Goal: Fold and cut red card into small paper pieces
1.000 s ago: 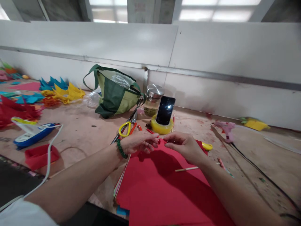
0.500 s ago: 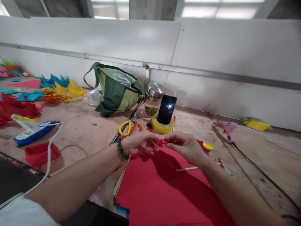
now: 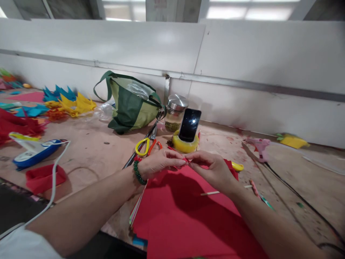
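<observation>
My left hand (image 3: 164, 162), with a green bead bracelet at the wrist, pinches one side of a small red piece (image 3: 185, 160). My right hand (image 3: 211, 167) grips the other side between thumb and fingertips. Fingers cover most of the piece, so its shape and material cannot be made out. Both hands are held over a stack of red sheets (image 3: 185, 216). A thin pale stick (image 3: 210, 193) lies on the sheets below my right hand. Scissors with yellow and orange handles (image 3: 142, 146) lie just beyond my left hand.
A phone (image 3: 190, 125) leans on a yellow tape roll (image 3: 185, 144) beside a lidded glass jar (image 3: 174, 115). A green bag (image 3: 134, 104) stands at the back. Right is a pink glue gun (image 3: 260, 147); left are a blue-white iron (image 3: 35, 154) and red felt band (image 3: 45, 178).
The left fingers have closed together onto the small red piece, which showed more between the hands before. The view has shifted slightly.
</observation>
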The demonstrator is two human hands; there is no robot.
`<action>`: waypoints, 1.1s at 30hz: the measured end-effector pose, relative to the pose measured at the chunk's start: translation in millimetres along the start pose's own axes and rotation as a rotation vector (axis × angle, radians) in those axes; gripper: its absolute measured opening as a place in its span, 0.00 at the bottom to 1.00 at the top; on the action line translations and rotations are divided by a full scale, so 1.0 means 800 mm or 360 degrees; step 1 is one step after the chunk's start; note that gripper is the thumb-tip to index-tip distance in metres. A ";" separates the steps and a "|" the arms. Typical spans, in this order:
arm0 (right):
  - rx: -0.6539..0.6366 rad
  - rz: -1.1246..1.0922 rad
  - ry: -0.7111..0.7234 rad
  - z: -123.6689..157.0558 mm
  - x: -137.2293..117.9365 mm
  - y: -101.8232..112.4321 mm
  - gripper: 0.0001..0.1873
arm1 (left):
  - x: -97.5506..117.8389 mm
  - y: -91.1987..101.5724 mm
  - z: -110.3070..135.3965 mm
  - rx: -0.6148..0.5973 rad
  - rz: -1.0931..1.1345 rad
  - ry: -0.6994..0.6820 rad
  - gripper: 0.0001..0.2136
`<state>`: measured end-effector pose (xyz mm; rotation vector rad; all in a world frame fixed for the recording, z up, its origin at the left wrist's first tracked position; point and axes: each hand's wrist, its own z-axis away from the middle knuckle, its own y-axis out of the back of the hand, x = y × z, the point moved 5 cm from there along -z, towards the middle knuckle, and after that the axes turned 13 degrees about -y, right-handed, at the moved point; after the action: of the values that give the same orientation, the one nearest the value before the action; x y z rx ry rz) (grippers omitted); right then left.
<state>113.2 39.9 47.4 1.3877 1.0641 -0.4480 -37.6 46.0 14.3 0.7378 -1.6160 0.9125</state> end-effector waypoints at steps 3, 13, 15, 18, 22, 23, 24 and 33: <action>0.0078 -0.0012 0.0072 0.002 -0.007 0.002 0.09 | 0.006 0.001 -0.001 0.0066 -0.0249 -0.0180 0.08; 0.0236 -0.0090 0.0021 0.006 -0.005 -0.002 0.06 | 0.019 -0.009 0.005 0.0224 -0.0651 -0.0519 0.03; 0.0198 -0.0156 -0.0058 0.004 0.000 -0.003 0.06 | 0.022 -0.012 0.006 0.0226 -0.0740 -0.0570 0.03; 0.0221 -0.0147 -0.0040 0.004 0.001 -0.003 0.05 | 0.027 -0.016 0.009 0.0204 -0.0871 -0.0657 0.05; 0.0320 0.0069 0.0170 0.012 -0.011 -0.004 0.06 | 0.029 -0.018 0.011 0.0214 -0.0973 -0.0727 0.07; 0.0355 0.0162 0.0233 0.015 -0.015 -0.005 0.06 | 0.029 -0.018 0.011 0.0228 -0.0963 -0.0720 0.06; 0.0387 0.0247 0.0284 0.017 -0.018 -0.005 0.07 | 0.027 -0.017 0.011 0.0246 -0.0948 -0.0705 0.06; 0.0345 0.0239 0.0254 0.012 -0.011 -0.007 0.06 | 0.027 -0.020 0.013 0.0254 -0.0995 -0.0752 0.07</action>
<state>107.5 26.7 49.8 1.7065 1.0533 -0.3546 -34.2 28.5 37.2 1.5520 -1.5606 0.4239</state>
